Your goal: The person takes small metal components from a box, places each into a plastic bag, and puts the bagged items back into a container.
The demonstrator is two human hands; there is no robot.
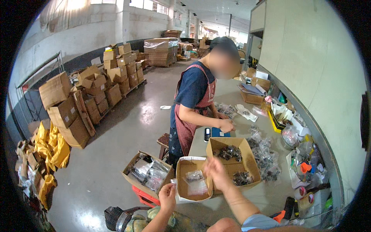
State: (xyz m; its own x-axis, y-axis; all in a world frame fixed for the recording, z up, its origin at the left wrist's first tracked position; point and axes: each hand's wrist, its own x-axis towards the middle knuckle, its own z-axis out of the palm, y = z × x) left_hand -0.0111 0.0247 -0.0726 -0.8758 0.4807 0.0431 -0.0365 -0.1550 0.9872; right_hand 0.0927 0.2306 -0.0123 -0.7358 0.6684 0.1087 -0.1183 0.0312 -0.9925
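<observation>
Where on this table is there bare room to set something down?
Bare grey table shows near the edge, between the big cardboard box and the tape rolls. Another bare strip lies behind that box, beside the blue scale. The wall side is crowded with bagged parts and clutter.

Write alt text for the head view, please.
The right hand hovers over two open cartons, the left hand beside the small carton of clear bags. Across the table, a person in an apron works.
</observation>
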